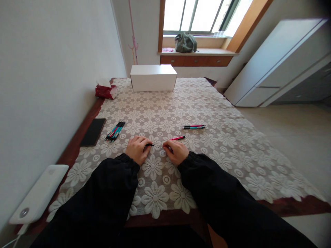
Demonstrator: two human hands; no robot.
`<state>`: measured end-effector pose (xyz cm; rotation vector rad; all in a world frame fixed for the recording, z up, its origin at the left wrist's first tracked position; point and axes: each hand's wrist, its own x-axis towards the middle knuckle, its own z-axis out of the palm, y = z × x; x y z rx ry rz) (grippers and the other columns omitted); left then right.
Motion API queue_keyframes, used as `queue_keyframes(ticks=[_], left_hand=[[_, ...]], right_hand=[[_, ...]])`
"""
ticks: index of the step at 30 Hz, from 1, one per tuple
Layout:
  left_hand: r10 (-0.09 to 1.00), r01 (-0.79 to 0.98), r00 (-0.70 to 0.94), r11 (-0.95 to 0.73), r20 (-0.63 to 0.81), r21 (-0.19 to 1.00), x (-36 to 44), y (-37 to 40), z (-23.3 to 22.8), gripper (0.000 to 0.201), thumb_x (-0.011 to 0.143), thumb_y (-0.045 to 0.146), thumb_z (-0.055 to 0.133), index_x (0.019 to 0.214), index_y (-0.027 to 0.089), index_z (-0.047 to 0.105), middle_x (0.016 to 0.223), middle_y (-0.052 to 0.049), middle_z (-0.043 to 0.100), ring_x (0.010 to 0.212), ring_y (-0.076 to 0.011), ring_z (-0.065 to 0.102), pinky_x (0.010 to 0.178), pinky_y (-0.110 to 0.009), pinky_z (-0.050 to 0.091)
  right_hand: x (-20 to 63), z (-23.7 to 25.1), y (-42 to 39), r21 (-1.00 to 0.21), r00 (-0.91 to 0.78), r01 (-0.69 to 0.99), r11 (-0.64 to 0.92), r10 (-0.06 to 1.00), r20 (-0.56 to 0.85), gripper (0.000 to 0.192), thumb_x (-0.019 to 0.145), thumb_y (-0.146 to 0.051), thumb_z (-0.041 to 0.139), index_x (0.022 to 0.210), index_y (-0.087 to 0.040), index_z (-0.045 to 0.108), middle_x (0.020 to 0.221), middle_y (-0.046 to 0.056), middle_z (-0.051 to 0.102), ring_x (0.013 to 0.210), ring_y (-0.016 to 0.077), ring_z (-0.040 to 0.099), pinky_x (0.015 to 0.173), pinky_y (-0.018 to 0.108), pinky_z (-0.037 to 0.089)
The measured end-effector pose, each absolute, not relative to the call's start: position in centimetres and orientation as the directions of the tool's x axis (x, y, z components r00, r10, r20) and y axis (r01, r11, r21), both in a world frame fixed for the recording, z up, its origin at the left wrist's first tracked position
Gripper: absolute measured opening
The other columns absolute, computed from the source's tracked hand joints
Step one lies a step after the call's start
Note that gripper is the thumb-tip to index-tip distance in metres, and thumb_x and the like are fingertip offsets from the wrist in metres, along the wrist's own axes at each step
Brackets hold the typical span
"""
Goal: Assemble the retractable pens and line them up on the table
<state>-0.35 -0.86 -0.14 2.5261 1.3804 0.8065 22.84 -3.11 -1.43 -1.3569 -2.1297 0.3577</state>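
Over the lace tablecloth (154,198), my left hand (137,148) is closed on a black pen part (149,145), its narrow end pointing right. My right hand (176,151) pinches the far end of a thin silvery piece (157,147) that spans the small gap between both hands; whether it is a spring or a refill I cannot tell. Just behind the right fingers lies a red pen barrel (178,138), partly hidden by them. A few pens (193,127), black, red and teal, rest together farther right. To the left is a bunch of several similar pens (115,131).
A dark flat phone-like slab (93,132) lies at the left edge, with a white device and cable (40,193) nearer me. Along the far side stand a white box (153,78) and a red tissue pack (106,91). The wall borders the table's left.
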Motion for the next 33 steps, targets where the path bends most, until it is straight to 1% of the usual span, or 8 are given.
queue_keyframes(ticks=[6, 12, 17, 22, 26, 27, 31, 33], left_hand=[[0.788, 0.686, 0.487, -0.612, 0.376, 0.395, -0.17, -0.97, 0.09, 0.011, 0.088, 0.025, 0.068, 0.098, 0.025, 0.073, 0.098, -0.003, 0.076, 0.101, -0.0255, 0.061, 0.090, -0.043, 0.045], [0.769, 0.661, 0.517, -0.638, 0.376, 0.395, -0.19, -0.99, 0.16, 0.012, 0.089, 0.024, 0.066, 0.098, 0.026, 0.073, 0.099, -0.002, 0.076, 0.100, -0.0245, 0.062, 0.089, -0.043, 0.047], [0.729, 0.616, 0.561, -0.684, 0.392, 0.391, -0.15, -1.05, 0.33, 0.014, 0.092, 0.023, 0.062, 0.101, 0.026, 0.073, 0.101, -0.003, 0.075, 0.099, -0.0231, 0.064, 0.090, -0.042, 0.049], [0.707, 0.585, 0.586, -0.707, 0.396, 0.398, -0.11, -1.07, 0.46, 0.015, 0.093, 0.024, 0.062, 0.104, 0.026, 0.073, 0.101, -0.004, 0.075, 0.098, -0.0224, 0.065, 0.090, -0.040, 0.051], [0.681, 0.539, 0.615, -0.731, 0.398, 0.417, -0.05, -1.00, 0.36, 0.015, 0.095, 0.027, 0.061, 0.106, 0.026, 0.071, 0.102, -0.004, 0.075, 0.097, -0.0218, 0.067, 0.088, -0.040, 0.052], [0.679, 0.534, 0.612, -0.733, 0.406, 0.422, -0.04, -0.99, 0.30, 0.015, 0.095, 0.027, 0.062, 0.106, 0.025, 0.071, 0.101, -0.004, 0.075, 0.097, -0.0216, 0.067, 0.088, -0.039, 0.052], [0.691, 0.519, 0.598, -0.720, 0.406, 0.462, -0.04, -1.13, 0.21, 0.013, 0.094, 0.027, 0.063, 0.105, 0.024, 0.069, 0.101, -0.004, 0.075, 0.094, -0.0201, 0.070, 0.086, -0.036, 0.054], [0.697, 0.504, 0.595, -0.711, 0.400, 0.490, -0.07, -1.28, 0.31, 0.013, 0.095, 0.027, 0.062, 0.106, 0.024, 0.068, 0.102, -0.004, 0.074, 0.093, -0.0193, 0.070, 0.085, -0.035, 0.055]], right_hand=[[22.89, -1.38, -3.13, -0.499, -0.311, 0.745, 0.442, 0.893, 0.326, 0.006, 0.092, -0.021, 0.057, 0.091, -0.022, 0.062, 0.081, 0.003, 0.067, 0.077, 0.0179, 0.062, 0.070, 0.027, 0.043], [22.87, -1.32, -3.15, -0.492, -0.314, 0.746, 0.448, 0.889, 0.333, 0.006, 0.092, -0.021, 0.056, 0.091, -0.022, 0.062, 0.082, 0.003, 0.067, 0.077, 0.0180, 0.062, 0.070, 0.027, 0.043], [22.88, -1.35, -3.11, -0.492, -0.340, 0.727, 0.479, 0.874, 0.347, 0.006, 0.092, -0.021, 0.056, 0.091, -0.022, 0.062, 0.080, 0.002, 0.066, 0.076, 0.0180, 0.062, 0.069, 0.028, 0.044], [22.76, -1.26, -3.15, -0.498, -0.372, 0.692, 0.523, 0.849, 0.374, 0.007, 0.094, -0.020, 0.055, 0.091, -0.022, 0.061, 0.082, 0.003, 0.066, 0.078, 0.0175, 0.062, 0.073, 0.028, 0.046], [22.70, -1.20, -3.18, -0.536, -0.390, 0.645, 0.545, 0.838, 0.382, 0.005, 0.093, -0.021, 0.055, 0.093, -0.021, 0.060, 0.082, 0.004, 0.064, 0.077, 0.0176, 0.062, 0.073, 0.028, 0.048], [22.68, -1.22, -3.20, -0.555, -0.394, 0.625, 0.549, 0.836, 0.383, 0.007, 0.092, -0.021, 0.055, 0.098, -0.021, 0.059, 0.083, 0.003, 0.064, 0.077, 0.0176, 0.062, 0.073, 0.028, 0.048], [22.52, -1.34, -3.27, -0.619, -0.425, 0.524, 0.585, 0.809, 0.406, 0.038, 0.086, -0.013, 0.052, 0.123, -0.021, 0.052, 0.090, 0.004, 0.065, 0.081, 0.0178, 0.063, 0.077, 0.029, 0.052], [22.45, -1.34, -3.27, -0.619, -0.446, 0.494, 0.610, 0.789, 0.423, 0.042, 0.085, -0.010, 0.049, 0.126, -0.021, 0.051, 0.093, 0.005, 0.066, 0.084, 0.0184, 0.064, 0.080, 0.030, 0.053]])
